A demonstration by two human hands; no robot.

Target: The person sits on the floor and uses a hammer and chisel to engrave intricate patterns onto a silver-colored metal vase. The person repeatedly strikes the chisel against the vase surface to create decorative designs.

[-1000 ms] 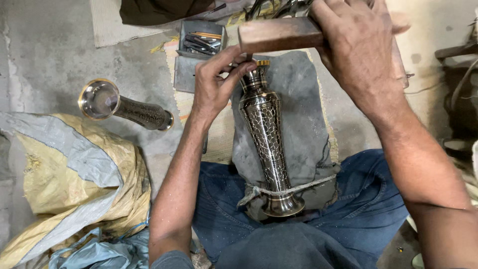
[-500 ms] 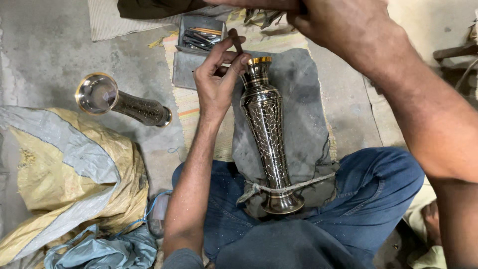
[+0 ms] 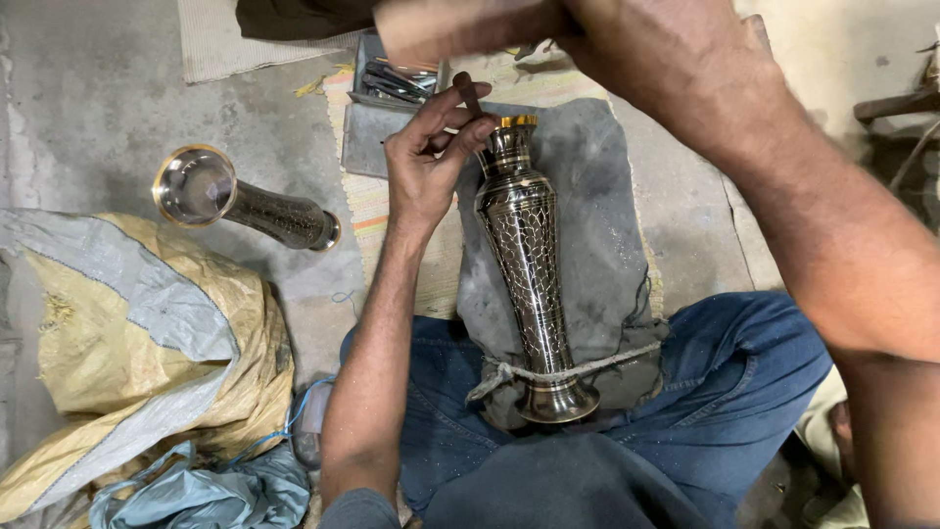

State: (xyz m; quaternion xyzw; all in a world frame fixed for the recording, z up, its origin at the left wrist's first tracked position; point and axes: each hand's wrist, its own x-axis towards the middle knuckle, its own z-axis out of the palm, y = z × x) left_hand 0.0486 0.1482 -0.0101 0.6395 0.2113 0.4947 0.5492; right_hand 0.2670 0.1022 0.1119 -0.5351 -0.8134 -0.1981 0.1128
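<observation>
A tall dark metal vase (image 3: 526, 264) with an engraved crack pattern and a gold rim lies on a grey pad (image 3: 597, 206) across my lap, tied down near its foot by a cord (image 3: 627, 358). My left hand (image 3: 426, 167) pinches a thin dark chisel (image 3: 470, 95) with its tip at the vase's neck. My right hand (image 3: 646, 44) is raised above it, gripping a blurred wooden mallet (image 3: 460, 27) near the top of the view.
A second engraved vase (image 3: 245, 201) lies on the concrete floor at the left. A yellow and grey sack (image 3: 127, 343) is heaped at lower left. A metal tray of tools (image 3: 387, 83) sits beyond my left hand, on a striped mat (image 3: 367, 211).
The mallet in my right hand has swung up and leftward over the chisel. My left hand has stayed at the vase's neck with the chisel.
</observation>
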